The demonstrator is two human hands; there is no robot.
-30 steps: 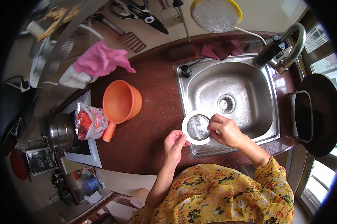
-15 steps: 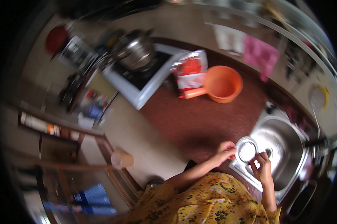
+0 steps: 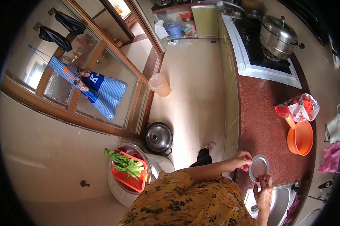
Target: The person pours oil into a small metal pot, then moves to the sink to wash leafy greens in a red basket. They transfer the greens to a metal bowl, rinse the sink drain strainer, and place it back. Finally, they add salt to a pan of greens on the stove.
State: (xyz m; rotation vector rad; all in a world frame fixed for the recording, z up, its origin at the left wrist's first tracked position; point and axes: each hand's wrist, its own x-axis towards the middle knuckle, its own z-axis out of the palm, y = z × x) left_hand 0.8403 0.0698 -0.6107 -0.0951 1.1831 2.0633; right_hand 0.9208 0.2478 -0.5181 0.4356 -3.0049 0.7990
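Note:
A round metal sink strainer (image 3: 258, 168) with a wide flat rim and a greyish middle is held up between my two hands, over the counter's near edge. My left hand (image 3: 243, 160) pinches its left rim with thumb and fingertips. From below, my right hand (image 3: 264, 191) grips the lower rim with curled fingers, just above the sink (image 3: 272, 203). Both forearms come in from the yellow flowered sleeves. The far side of the strainer is hidden.
On the red counter (image 3: 258, 109) are an orange dipper (image 3: 301, 140), a red-and-white bag (image 3: 299, 107) and a stove with a steel pot (image 3: 279, 35). Left, a red basket of greens (image 3: 129, 171) rests on a metal basin; a lidded pan (image 3: 158, 138) and a bin (image 3: 159, 84) stand on the floor.
My view has swung left, bringing the floor, door and basket of greens into sight. Both hands still hold the strainer, now over the counter rather than beside the sink bowl.

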